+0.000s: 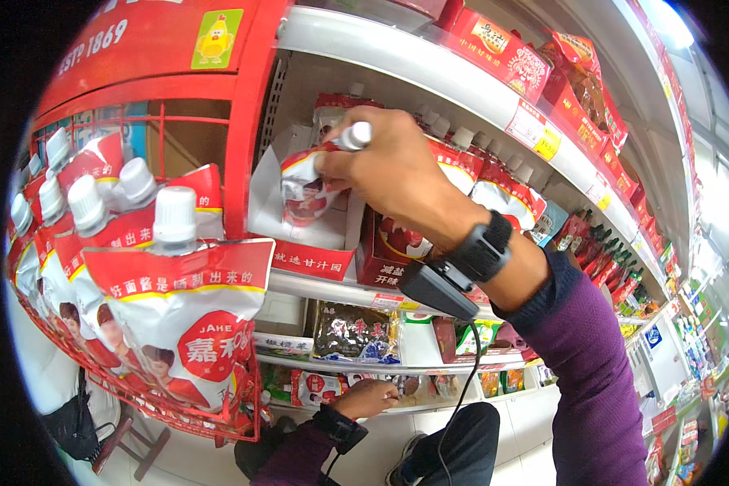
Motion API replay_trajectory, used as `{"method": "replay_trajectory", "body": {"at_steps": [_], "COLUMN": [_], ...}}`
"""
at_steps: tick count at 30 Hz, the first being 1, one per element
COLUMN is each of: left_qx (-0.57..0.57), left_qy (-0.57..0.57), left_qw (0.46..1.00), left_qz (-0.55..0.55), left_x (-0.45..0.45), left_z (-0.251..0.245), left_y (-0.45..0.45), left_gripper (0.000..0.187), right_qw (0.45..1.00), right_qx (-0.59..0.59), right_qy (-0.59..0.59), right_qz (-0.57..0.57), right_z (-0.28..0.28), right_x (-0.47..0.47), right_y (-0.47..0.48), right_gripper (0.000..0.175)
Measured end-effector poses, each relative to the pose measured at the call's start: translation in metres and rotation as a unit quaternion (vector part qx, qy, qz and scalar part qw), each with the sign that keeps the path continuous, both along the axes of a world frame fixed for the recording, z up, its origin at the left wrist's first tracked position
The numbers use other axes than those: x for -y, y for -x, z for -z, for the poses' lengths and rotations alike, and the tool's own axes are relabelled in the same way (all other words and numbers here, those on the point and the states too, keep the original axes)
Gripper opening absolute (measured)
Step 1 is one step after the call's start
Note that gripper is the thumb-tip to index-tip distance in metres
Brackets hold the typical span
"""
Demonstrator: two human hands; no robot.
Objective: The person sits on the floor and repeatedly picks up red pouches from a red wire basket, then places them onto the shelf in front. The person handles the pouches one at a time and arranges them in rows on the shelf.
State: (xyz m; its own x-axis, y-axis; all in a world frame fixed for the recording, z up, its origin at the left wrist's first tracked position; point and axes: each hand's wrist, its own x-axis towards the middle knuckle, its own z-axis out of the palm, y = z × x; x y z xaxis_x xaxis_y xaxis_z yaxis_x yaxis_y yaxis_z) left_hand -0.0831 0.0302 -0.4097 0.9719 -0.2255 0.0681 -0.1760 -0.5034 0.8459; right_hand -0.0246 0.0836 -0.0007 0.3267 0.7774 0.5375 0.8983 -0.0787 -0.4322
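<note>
My right hand (389, 164), with a black device strapped at the wrist, grips a red and white spouted sauce pouch (307, 188) just below its white cap. The pouch is tilted inside an open cardboard display box (279, 240) on the shelf, with another spouted pouch behind it. Beside it stands a dark red box (379, 267) of pouches. Lower down, my left hand (367, 399) is near the bottom shelf, its fingers curled; whether it touches anything there cannot be told. A spouted pouch (317, 389) lies on that shelf to its left.
A red wire rack (237, 121) at the left holds several white-capped pouches (182, 304). White shelf edges (431, 67) with price tags curve to the right. A flat dark food packet (352, 334) lies on a lower shelf. A small stool (127, 446) stands at lower left.
</note>
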Motion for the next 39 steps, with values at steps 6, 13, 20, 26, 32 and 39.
{"method": "replay_trajectory", "body": {"at_steps": [6, 13, 20, 26, 32, 39], "left_qx": [-0.028, -0.073, -0.153, -0.090, -0.141, -0.129], "left_qy": [0.181, 0.404, 0.447, 0.210, 0.235, 0.261], "left_qw": [0.983, 0.911, 0.881, 0.974, 0.957, 0.952], "left_qz": [0.024, 0.038, 0.039, 0.008, -0.097, -0.094], "left_x": [-0.016, -0.022, -0.029, -0.029, -0.032, -0.029], "left_z": [-0.029, -0.057, -0.063, -0.032, -0.018, -0.035], "left_y": [0.012, 0.024, 0.036, 0.021, 0.020, 0.024], "left_gripper": [0.035, 0.041, 0.038, 0.029, 0.028, 0.022], "right_qw": [0.985, 0.940, 0.968, 0.945, 0.782, 0.829], "right_qx": [-0.126, -0.026, -0.179, -0.305, -0.554, -0.420], "right_qy": [-0.107, -0.299, -0.093, 0.090, -0.092, -0.140], "right_qz": [-0.052, -0.164, -0.146, 0.079, 0.272, 0.341], "right_z": [0.004, 0.006, 0.088, 0.285, 0.424, 0.480], "right_x": [0.087, 0.191, 0.291, 0.334, 0.340, 0.328], "right_y": [0.023, 0.015, 0.020, 0.025, -0.020, -0.094], "right_gripper": [0.015, 0.023, 0.012, 0.026, 0.022, 0.025]}}
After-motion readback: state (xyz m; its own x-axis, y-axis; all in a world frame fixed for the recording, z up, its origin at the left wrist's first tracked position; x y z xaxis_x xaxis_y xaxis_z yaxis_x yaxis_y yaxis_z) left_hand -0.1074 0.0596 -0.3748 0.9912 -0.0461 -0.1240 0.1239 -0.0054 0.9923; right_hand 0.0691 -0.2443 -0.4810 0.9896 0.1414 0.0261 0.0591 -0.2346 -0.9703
